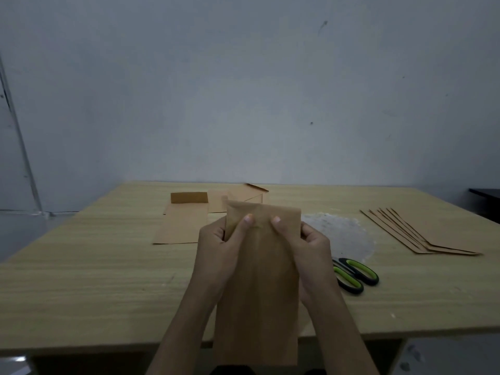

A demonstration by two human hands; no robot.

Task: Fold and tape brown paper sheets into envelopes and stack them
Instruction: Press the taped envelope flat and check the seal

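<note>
I hold a folded brown paper envelope [259, 288] upright above the table's near edge. My left hand [221, 247] grips its left side and my right hand [305, 250] grips its right side, both thumbs pressing on the front near the top. A finished envelope [184, 223] with its flap folded down lies flat at the back left. More brown envelopes [243, 197] lie behind it near the far edge. A fanned pile of several brown paper sheets [422, 231] lies at the right.
Black and green scissors [354, 274] lie on the wooden table [94, 280] just right of my right hand. A pale worn patch [341, 231] marks the tabletop behind them. A grey wall stands beyond the table. A dark object [487, 196] sits at far right.
</note>
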